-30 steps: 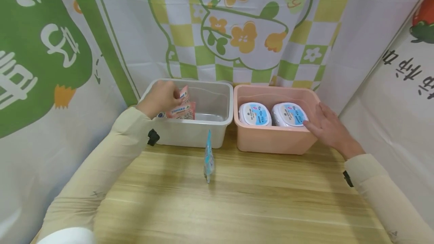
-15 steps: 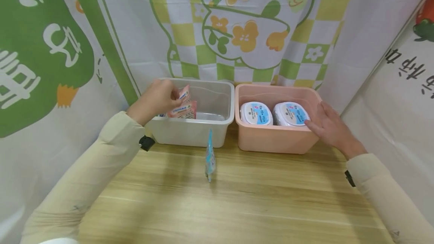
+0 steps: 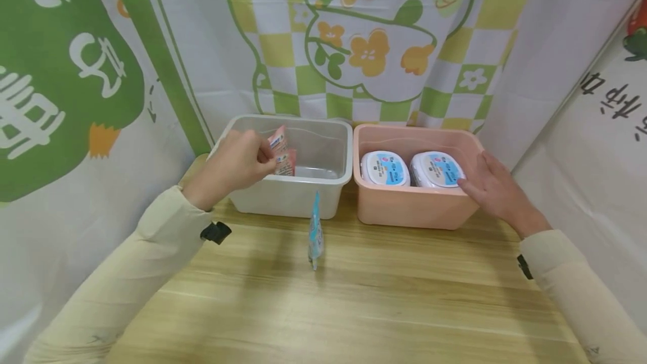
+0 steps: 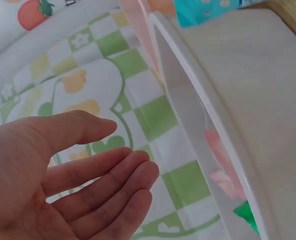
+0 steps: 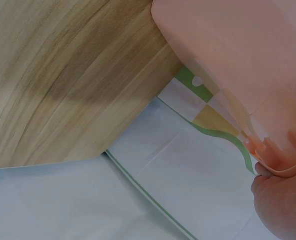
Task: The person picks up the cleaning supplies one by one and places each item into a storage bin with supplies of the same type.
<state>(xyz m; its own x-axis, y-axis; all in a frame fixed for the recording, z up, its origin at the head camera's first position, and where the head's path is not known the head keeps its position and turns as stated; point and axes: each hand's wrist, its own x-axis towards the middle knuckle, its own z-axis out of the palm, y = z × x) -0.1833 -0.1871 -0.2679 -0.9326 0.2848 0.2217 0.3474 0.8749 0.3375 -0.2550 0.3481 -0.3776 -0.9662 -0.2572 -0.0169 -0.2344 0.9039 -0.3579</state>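
Observation:
My left hand (image 3: pixel 235 159) is above the front left rim of the pale grey bin (image 3: pixel 283 198), its thumb and fingers apart with nothing between them in the left wrist view. Inside that bin lean pink packets (image 3: pixel 289 164), partly covered by the hand in the head view; a green piece (image 4: pixel 247 217) shows near them in the left wrist view. My right hand (image 3: pixel 497 192) holds the right end of the pink bin (image 3: pixel 409 209), thumb over its front corner and fingers along the side. Two white tubs (image 3: pixel 386 168) with blue printed lids sit in the pink bin.
A thin blue packet (image 3: pixel 315 235) stands edge-on on the wooden table (image 3: pixel 354 308), just in front of the grey bin. The bins are side by side against a patterned cloth (image 3: pixel 354 60). White printed cloth (image 3: pixel 581 100) also hangs at the sides.
My left hand has drawn back slightly toward the front of the grey bin, fingers off the pink packets. The right hand stays on the pink bin. The head view has shifted slightly.

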